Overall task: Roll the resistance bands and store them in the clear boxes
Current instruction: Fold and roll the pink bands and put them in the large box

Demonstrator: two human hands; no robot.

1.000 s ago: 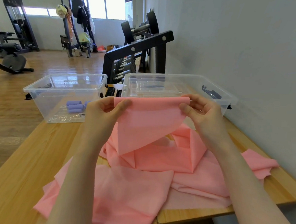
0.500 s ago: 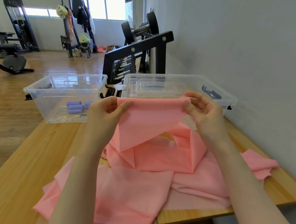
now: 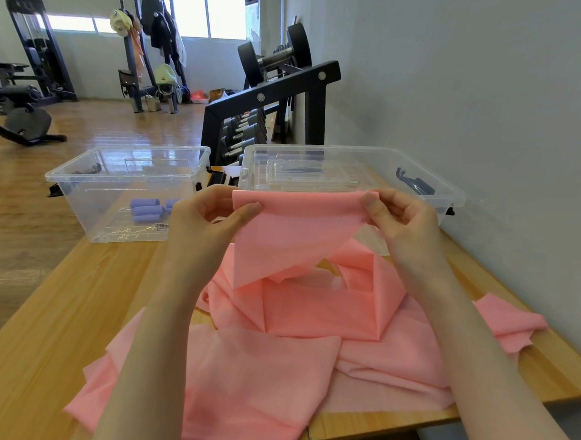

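Between the fingertips of the left hand [image 3: 211, 215] and right hand [image 3: 398, 219], the pink resistance band [image 3: 299, 227] hangs by its top edge, pinched at both corners. Keeping that edge taut and level should start a tight roll. Beyond the fingers sit 2 clear boxes [image 3: 91, 173], rigid and glossy; the band is thin, matte and creased.

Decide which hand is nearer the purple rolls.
Left. The left hand is just right of the purple rolls in the open box; the right hand is farther right.
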